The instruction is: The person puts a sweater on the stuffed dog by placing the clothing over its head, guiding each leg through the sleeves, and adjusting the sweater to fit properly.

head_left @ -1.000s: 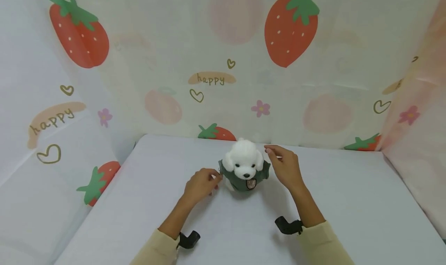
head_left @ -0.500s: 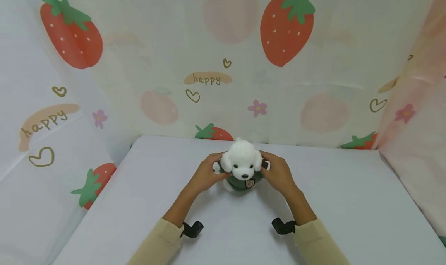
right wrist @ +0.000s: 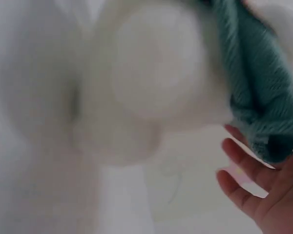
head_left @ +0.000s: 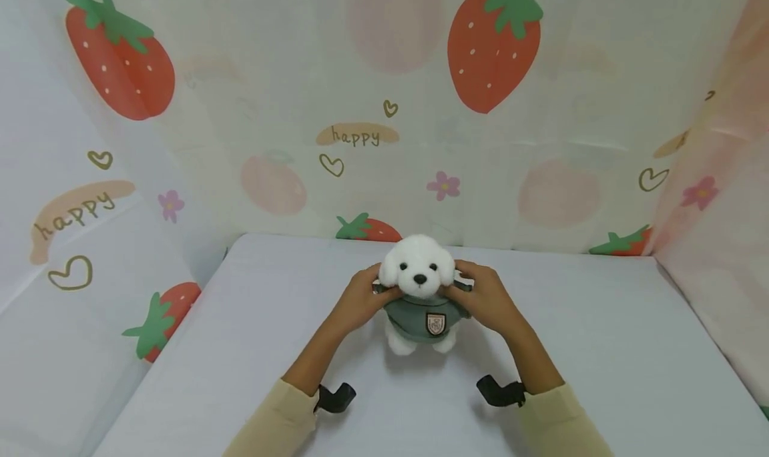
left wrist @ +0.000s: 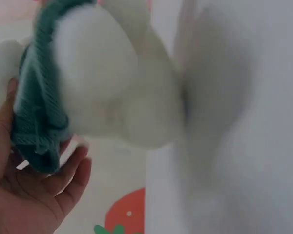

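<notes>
A white plush dog [head_left: 416, 257] faces me in the head view, dressed in a green knit sweater [head_left: 408, 320] with a shield badge [head_left: 436, 323] on the chest. My left hand [head_left: 356, 303] grips it at the neck on one side, thumb in front and fingers behind. On the other side my right hand [head_left: 491, 300] holds it the same way. Both wrist views show the dog's blurred white lower body close to the table, with a loose sweater sleeve [right wrist: 268, 107] hanging between the right thumb and fingers. Parts of the fingers are hidden behind the dog.
The dog is over a white table [head_left: 601, 350] near its back edge. Behind stands a pale curtain [head_left: 288, 70] printed with strawberries, more of it lining both sides. A black wrist camera [head_left: 336, 398] juts inward from the left sleeve, another black camera [head_left: 500, 391] from the right.
Both hands came in from beside the dog and took hold of it at the neck. The dog has tipped back, so its face, chest and white feet now show more.
</notes>
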Tool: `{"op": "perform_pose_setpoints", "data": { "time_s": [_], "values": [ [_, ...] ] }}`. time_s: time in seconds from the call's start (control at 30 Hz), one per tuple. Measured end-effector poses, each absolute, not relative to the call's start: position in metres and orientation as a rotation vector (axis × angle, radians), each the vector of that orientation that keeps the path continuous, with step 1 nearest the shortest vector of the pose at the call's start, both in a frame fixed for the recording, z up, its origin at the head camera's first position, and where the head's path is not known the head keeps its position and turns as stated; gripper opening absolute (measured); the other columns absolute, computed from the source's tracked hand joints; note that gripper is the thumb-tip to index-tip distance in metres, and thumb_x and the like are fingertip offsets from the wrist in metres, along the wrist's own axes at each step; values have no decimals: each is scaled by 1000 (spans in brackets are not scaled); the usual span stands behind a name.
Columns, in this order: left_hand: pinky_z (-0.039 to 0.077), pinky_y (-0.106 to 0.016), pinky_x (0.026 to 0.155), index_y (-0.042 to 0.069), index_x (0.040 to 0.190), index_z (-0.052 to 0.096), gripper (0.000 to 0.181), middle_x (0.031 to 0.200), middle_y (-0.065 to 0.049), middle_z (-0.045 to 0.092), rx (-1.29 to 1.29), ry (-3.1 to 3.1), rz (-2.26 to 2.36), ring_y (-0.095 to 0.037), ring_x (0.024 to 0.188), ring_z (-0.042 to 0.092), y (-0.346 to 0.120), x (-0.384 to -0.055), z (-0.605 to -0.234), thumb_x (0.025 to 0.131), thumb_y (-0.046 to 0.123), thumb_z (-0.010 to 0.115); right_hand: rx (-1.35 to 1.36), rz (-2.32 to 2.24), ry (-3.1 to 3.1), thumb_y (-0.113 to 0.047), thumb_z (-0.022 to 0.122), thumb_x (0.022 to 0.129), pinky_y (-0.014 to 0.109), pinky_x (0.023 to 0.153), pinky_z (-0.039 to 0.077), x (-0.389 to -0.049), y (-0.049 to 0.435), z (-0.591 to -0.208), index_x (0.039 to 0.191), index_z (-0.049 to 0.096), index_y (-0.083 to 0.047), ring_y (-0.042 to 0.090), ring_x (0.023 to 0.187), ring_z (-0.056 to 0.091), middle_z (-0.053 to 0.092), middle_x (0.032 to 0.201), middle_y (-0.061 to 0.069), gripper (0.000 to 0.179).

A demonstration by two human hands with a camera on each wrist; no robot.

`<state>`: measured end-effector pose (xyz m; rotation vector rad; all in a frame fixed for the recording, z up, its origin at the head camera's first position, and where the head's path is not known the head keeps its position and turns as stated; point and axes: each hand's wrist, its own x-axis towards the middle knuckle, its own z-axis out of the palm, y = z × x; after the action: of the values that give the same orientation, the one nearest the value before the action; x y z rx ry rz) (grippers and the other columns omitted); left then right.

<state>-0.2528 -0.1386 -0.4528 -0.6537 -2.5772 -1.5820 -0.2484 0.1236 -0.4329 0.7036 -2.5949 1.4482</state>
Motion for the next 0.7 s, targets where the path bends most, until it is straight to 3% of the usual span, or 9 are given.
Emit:
{"op": "perform_pose_setpoints", "data": {
  "time_s": [0.13, 0.23, 0.37, 0.47, 0.57, 0.7],
  "values": [
    [54, -32, 77, 7, 114, 73, 30, 105, -4, 73, -672, -2576, -1819, -17, 90, 65, -135, -245, -446, 94, 29, 75, 659, 1606, -2656, -31, 78, 91, 54, 98, 50, -237, 131, -416, 124, 72, -11, 28, 119, 64, 72, 120, 3, 39],
    [51, -30, 73, 8, 108, 75, 30, 97, -2, 73, -641, -2590, -1923, -15, 84, 63, -130, -242, -447, 94, 34, 74, 572, 1716, -2724, -36, 77, 92, 44, 93, 54, -231, 138, -411, 121, 73, -10, 23, 109, 68, 75, 111, 2, 39],
    [49, -29, 69, 7, 95, 75, 38, 82, 2, 69, -483, -2656, -2029, -12, 77, 58, -119, -242, -457, 92, 45, 74, 419, 1799, -2839, -40, 73, 94, 33, 81, 54, -229, 146, -417, 112, 75, -5, 18, 92, 68, 76, 94, 3, 40],
    [51, -27, 66, 5, 90, 74, 48, 74, 4, 65, -309, -2688, -2139, -9, 72, 57, -110, -243, -468, 92, 53, 71, 302, 1828, -2910, -43, 69, 96, 33, 82, 51, -230, 152, -428, 104, 77, -3, 17, 93, 63, 74, 87, 2, 42],
    [57, -28, 66, -3, 101, 73, 59, 79, 1, 66, -196, -2631, -2278, -8, 71, 63, -103, -241, -478, 96, 55, 63, 211, 1851, -2943, -46, 67, 96, 37, 90, 47, -233, 158, -439, 96, 78, -4, 17, 100, 58, 69, 85, -3, 43],
    [61, -36, 75, -5, 131, 61, 64, 109, -13, 71, -139, -2457, -2499, -17, 78, 72, -100, -234, -479, 104, 52, 51, 177, 1871, -2950, -46, 66, 97, 36, 83, 44, -238, 167, -453, 89, 74, -4, 16, 90, 51, 56, 75, -5, 43]
  ]
}}
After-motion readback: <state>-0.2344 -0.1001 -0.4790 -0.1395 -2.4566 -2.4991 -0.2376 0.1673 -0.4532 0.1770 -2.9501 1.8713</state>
